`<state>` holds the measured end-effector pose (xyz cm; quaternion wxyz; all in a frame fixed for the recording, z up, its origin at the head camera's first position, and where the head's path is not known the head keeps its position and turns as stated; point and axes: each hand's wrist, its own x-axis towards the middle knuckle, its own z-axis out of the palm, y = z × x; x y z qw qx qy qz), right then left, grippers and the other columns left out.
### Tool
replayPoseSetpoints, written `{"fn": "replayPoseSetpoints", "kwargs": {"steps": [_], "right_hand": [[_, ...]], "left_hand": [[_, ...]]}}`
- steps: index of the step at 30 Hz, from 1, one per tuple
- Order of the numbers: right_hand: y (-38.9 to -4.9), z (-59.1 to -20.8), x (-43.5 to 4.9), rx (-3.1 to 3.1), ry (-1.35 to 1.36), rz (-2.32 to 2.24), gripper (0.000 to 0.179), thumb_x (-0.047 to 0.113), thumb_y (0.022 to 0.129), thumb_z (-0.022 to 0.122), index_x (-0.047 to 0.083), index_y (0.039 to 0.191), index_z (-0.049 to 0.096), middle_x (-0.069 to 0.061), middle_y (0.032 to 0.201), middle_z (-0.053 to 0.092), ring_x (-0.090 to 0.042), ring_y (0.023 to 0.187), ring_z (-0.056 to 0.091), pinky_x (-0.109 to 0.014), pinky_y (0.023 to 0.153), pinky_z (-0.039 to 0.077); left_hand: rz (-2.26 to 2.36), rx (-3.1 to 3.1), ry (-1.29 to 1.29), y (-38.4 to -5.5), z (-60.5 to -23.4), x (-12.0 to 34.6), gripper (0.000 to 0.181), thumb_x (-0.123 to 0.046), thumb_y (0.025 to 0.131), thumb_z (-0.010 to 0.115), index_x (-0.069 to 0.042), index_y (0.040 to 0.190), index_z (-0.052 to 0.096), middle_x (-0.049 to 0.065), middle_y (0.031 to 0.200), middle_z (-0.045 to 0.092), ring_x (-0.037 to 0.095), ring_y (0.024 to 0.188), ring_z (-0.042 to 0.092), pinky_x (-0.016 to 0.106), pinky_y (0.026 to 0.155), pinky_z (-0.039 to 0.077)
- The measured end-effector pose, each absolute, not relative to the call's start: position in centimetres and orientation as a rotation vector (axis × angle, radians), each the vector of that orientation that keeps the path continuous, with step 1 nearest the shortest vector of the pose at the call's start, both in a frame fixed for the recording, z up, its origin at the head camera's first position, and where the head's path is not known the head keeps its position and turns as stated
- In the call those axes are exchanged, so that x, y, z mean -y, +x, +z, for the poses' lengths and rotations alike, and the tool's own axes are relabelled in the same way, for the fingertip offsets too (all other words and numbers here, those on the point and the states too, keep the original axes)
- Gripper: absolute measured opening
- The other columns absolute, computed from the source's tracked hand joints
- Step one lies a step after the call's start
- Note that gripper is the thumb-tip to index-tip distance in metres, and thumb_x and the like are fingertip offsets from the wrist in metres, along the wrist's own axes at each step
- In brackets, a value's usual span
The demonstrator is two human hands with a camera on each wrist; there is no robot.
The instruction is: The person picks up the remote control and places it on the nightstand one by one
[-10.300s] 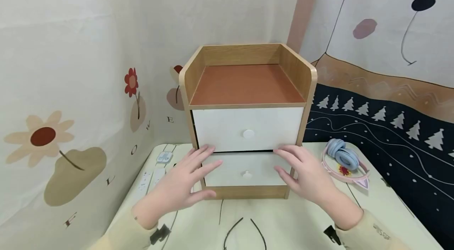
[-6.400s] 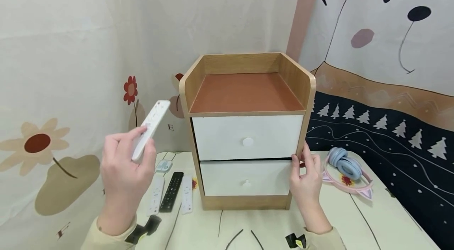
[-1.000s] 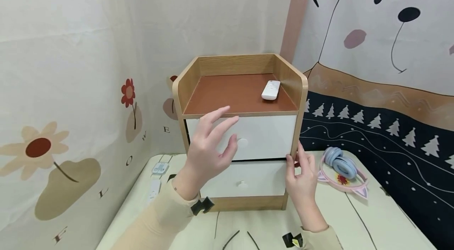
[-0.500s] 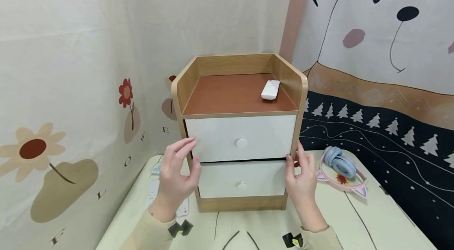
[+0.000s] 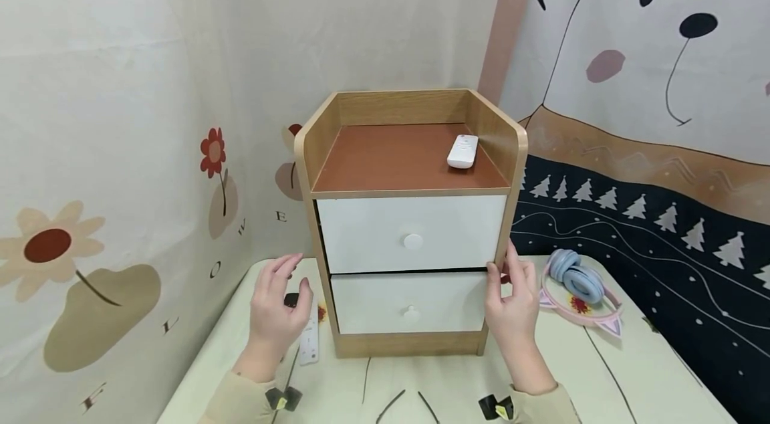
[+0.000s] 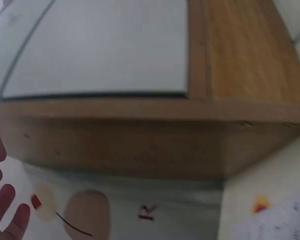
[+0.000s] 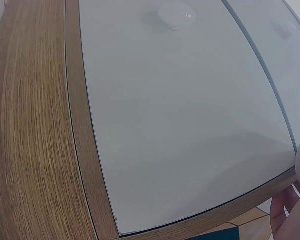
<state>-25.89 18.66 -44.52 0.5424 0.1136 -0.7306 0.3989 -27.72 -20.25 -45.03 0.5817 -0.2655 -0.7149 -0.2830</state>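
Observation:
A small wood-look cabinet (image 5: 409,346) stands on the table, its white upper drawer (image 5: 367,233) and lower drawer (image 5: 373,303) both closed. My right hand (image 5: 514,317) grips the cabinet's right front edge, thumb on the front and fingers on the side. In the right wrist view that hand (image 7: 295,210) shows at the lower right. To the left of the cabinet, my left hand (image 5: 273,317) hovers with fingers loosely bent and nothing held. A black remote control's end (image 5: 291,299) shows between its thumb and fingers, beside a white remote (image 5: 309,340). Another white remote (image 5: 462,151) lies on the brown top shelf.
Blue headphones (image 5: 577,275) and a pink cat-ear headband (image 5: 607,317) lie on the table (image 5: 457,384) at the right. Printed cloth walls (image 5: 385,23) close in the back and both sides. Dark curved lines mark the table cover in front.
Earlier my left hand lifted a white remote, which now lies on the cabinet's top. Since then that hand has come down leftward to the other remotes. My right hand keeps gripping the cabinet edge.

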Motion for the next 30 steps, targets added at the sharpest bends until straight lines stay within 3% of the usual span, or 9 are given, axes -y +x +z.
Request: {"fn": "replayPoseSetpoints", "kwargs": {"steps": [6, 11, 17, 22, 30], "right_hand": [[-25.9, -44.4, -18.7, 1.738, 0.269, 0.948, 0.064, -0.008, 0.095, 0.075, -0.001, 0.156, 0.058, -0.021, 0.099, 0.058, -0.024, 0.086, 0.056, -0.006, 0.082, 0.044], [-26.0, -44.4, -18.7, 1.728, 0.274, 0.943, 0.064, -0.010, 0.093, 0.075, -0.002, 0.155, 0.059, -0.022, 0.099, 0.058, -0.024, 0.087, 0.055, -0.004, 0.083, 0.044], [-26.0, -44.5, -18.9, 1.741, 0.263, 0.949, 0.064, -0.008, 0.095, 0.075, -0.001, 0.156, 0.058, -0.022, 0.100, 0.057, -0.022, 0.088, 0.055, -0.002, 0.084, 0.043], [-26.0, -44.7, -19.0, 1.764, 0.239, 0.962, 0.063, -0.006, 0.097, 0.075, 0.000, 0.157, 0.057, -0.023, 0.101, 0.057, -0.019, 0.089, 0.055, -0.001, 0.085, 0.042], [-25.8, -44.8, -19.0, 1.794, 0.225, 0.971, 0.064, -0.003, 0.098, 0.076, 0.001, 0.158, 0.056, -0.024, 0.102, 0.056, -0.010, 0.092, 0.054, 0.000, 0.086, 0.042]], "left_hand": [[-0.668, 1.895, -0.468, -27.6, -48.3, 22.6, 0.053, -0.006, 0.090, 0.066, 0.003, 0.142, 0.066, 0.023, 0.128, 0.069, 0.033, 0.105, 0.063, 0.031, 0.092, 0.049], [-0.675, 2.027, -0.357, -27.4, -50.3, 24.1, 0.058, -0.002, 0.090, 0.070, 0.001, 0.147, 0.063, 0.023, 0.126, 0.068, 0.037, 0.109, 0.063, 0.043, 0.094, 0.047], [-0.723, 2.248, -0.158, -27.0, -52.2, 25.7, 0.064, -0.003, 0.093, 0.074, -0.004, 0.154, 0.056, 0.025, 0.132, 0.066, 0.042, 0.112, 0.065, 0.059, 0.093, 0.052], [-0.766, 2.392, -0.056, -26.9, -53.1, 26.9, 0.067, -0.008, 0.097, 0.073, -0.006, 0.160, 0.051, 0.029, 0.143, 0.060, 0.050, 0.125, 0.060, 0.070, 0.102, 0.050], [-0.826, 2.553, 0.100, -26.7, -54.7, 28.2, 0.069, -0.014, 0.100, 0.070, -0.005, 0.164, 0.045, 0.033, 0.154, 0.052, 0.057, 0.141, 0.049, 0.075, 0.116, 0.041]]}}
